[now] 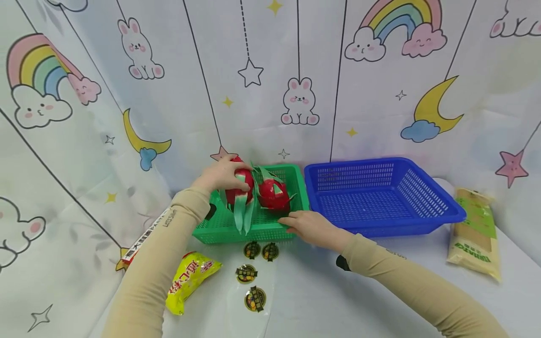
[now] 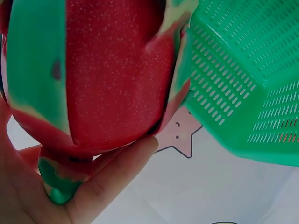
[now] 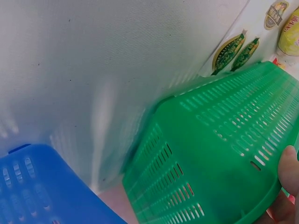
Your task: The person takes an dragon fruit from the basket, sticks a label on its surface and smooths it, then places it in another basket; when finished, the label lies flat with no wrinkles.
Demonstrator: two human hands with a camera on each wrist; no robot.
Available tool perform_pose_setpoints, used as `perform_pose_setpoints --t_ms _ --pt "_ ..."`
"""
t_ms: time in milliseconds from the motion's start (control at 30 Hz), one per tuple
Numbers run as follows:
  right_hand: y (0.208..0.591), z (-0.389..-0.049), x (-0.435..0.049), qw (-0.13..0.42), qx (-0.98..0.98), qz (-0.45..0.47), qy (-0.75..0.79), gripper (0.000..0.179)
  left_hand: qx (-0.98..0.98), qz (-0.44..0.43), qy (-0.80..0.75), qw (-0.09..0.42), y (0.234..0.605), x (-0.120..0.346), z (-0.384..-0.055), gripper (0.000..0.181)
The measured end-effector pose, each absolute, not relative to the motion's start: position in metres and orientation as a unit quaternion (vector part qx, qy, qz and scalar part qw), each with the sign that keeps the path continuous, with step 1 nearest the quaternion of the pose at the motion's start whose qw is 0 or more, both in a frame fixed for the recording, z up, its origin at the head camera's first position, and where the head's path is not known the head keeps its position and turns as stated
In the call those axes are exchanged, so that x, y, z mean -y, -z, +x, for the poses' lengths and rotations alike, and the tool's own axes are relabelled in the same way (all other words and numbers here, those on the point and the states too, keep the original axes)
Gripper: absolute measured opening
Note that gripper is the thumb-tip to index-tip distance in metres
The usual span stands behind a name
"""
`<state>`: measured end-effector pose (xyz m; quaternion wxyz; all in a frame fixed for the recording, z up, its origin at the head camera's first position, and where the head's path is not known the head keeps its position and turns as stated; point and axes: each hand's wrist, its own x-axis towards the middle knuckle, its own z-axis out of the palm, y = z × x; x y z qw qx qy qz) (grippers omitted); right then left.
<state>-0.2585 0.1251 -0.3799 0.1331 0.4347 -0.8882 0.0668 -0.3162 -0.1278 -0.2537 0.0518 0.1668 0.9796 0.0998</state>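
Note:
My left hand [image 1: 224,176] grips a red dragon fruit [image 2: 117,70] with green leafy scales, over the left part of the green basket [image 1: 249,233]. In the left wrist view, thumb and fingers wrap round its stem end. A second dragon fruit [image 1: 274,195] lies inside the basket, just right of the held one. My right hand [image 1: 310,227] pinches the basket's front rim near its right corner. The right wrist view shows those fingers [image 3: 288,170] at the rim, partly cut off by the frame edge.
A blue basket [image 1: 380,227] stands right of the green one. Beyond it lies a tan and green packet [image 1: 475,234]. A yellow packet [image 1: 190,277] and a white-and-red box [image 1: 145,237] sit at left. Several round stickers [image 1: 255,299] on a clear sheet lie in front.

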Motion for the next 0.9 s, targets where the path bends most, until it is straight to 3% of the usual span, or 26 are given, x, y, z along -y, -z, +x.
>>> perform_pose_setpoints --t_ms 900 --pt "0.381 -0.258 -0.125 0.133 0.89 0.431 -0.062 0.031 -0.967 0.242 -0.081 0.026 0.272 0.107 -0.261 0.055"
